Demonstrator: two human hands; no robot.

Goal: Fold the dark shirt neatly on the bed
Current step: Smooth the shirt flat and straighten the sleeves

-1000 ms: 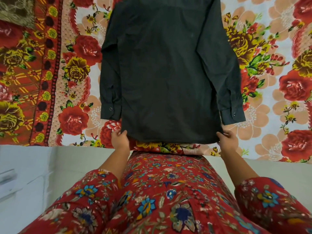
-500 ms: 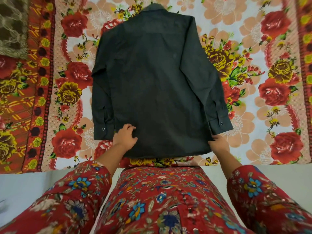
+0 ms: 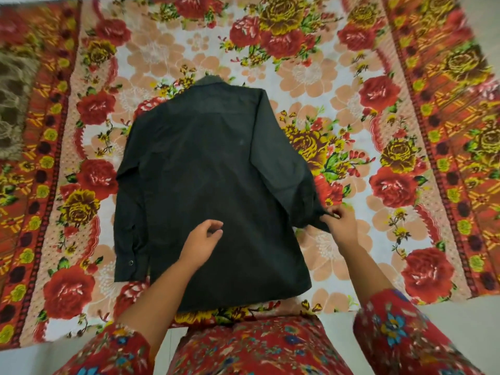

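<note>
The dark shirt (image 3: 211, 190) lies back-up at frame centre on the bed (image 3: 351, 266), collar toward the top. The right hand (image 3: 339, 223) pinches the right cuff (image 3: 315, 216) at the shirt's right edge, so the fold runs leftward. The left hand (image 3: 201, 240) hovers over the lower back, fingers loosely curled, empty.

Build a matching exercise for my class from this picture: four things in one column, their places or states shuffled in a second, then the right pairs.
Column 1
1. left hand
2. right hand
3. collar
4. sleeve on the left

Column 2
A. lies flat along the side of the shirt
B. pinches a cuff
C. at the end farthest from the person
D. over the back of the shirt, fingers loosely curled, holding nothing

Pairs: 1-D, 2-B, 3-C, 4-A
</note>
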